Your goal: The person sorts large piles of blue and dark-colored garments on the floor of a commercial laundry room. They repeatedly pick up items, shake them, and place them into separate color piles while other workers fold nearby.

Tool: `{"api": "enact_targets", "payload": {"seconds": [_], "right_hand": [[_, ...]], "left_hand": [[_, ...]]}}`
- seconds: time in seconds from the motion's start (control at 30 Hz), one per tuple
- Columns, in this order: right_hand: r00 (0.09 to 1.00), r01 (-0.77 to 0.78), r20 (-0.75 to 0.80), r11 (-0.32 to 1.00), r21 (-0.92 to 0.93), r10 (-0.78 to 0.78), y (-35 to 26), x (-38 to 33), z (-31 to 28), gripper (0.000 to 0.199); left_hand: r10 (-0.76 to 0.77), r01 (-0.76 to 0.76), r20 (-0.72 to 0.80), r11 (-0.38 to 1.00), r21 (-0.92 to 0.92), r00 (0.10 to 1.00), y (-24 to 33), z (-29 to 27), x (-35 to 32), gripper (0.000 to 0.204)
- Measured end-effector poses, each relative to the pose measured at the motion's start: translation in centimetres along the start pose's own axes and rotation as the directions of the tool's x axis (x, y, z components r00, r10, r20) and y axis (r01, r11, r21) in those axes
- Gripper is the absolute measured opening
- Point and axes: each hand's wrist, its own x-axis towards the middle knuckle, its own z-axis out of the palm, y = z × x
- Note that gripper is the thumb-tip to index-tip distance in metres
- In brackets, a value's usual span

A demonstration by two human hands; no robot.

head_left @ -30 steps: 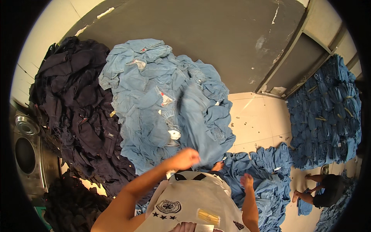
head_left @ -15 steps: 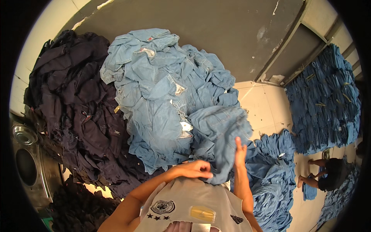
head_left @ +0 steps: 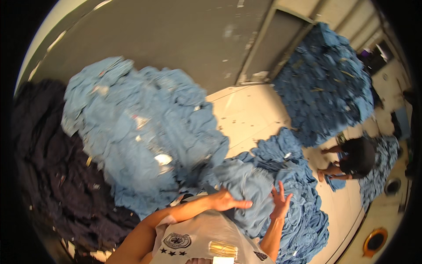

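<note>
Fabric, a light-blue garment (head_left: 248,189), lies bunched between left hand (head_left: 226,201), resting flat on it, and right hand (head_left: 280,201), fingers spread wide beside it, amid three blue heaps and one dark pile (head_left: 48,176).

Grey wall (head_left: 176,39) behind, pale tiled floor (head_left: 250,119), dark navy clothes pile (head_left: 48,176) left, seated person (head_left: 351,158) right.

left hand (head_left: 226,201) flat, right hand (head_left: 280,201) fingers spread
</note>
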Motion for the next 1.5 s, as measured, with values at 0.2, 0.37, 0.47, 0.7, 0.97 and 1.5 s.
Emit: {"api": "enact_targets", "payload": {"seconds": [0.2, 0.37, 0.47, 0.7, 0.97, 1.5], "right_hand": [[0.832, -0.124, 0.493, 0.952, -0.278, 0.252, -2.5, 6.4, -2.2, 0.062], [0.965, -0.100, 0.176, 0.892, -0.441, 0.195, -4.1, 8.7, -5.6, 0.050], [0.923, 0.287, -0.092, 0.829, -0.480, -0.373, -10.6, 8.0, -7.5, 0.066], [0.098, 0.578, 0.173, -0.085, -0.811, -0.980, -42.8, 6.0, -10.3, 0.100], [0.142, 0.490, 0.141, -0.054, -0.870, -0.980, -64.0, 1.4, -7.9, 0.084], [0.897, -0.217, -0.077, 0.283, -0.934, 0.435, 12.0, 18.6, -12.4, 0.030]], "left_hand": [[0.156, -0.205, 0.297, 0.969, 0.140, 0.942, 1.9, 3.7, 7.2, 0.052], [-0.180, 0.169, 0.330, 0.984, 0.061, 0.927, -2.9, -6.4, 9.8, 0.026], [0.088, 0.050, -0.367, 0.935, 0.352, 0.926, -8.5, -17.0, 10.1, 0.031], [0.023, 0.806, -0.987, 0.580, -0.118, -0.161, -12.8, -34.7, 7.3, 0.117], [0.046, 0.770, -0.990, 0.634, -0.077, -0.136, -12.9, -39.7, 5.2, 0.066], [0.459, 0.731, -0.887, 0.622, 0.282, -0.047, -15.0, -29.0, -0.1, 0.062]]}}
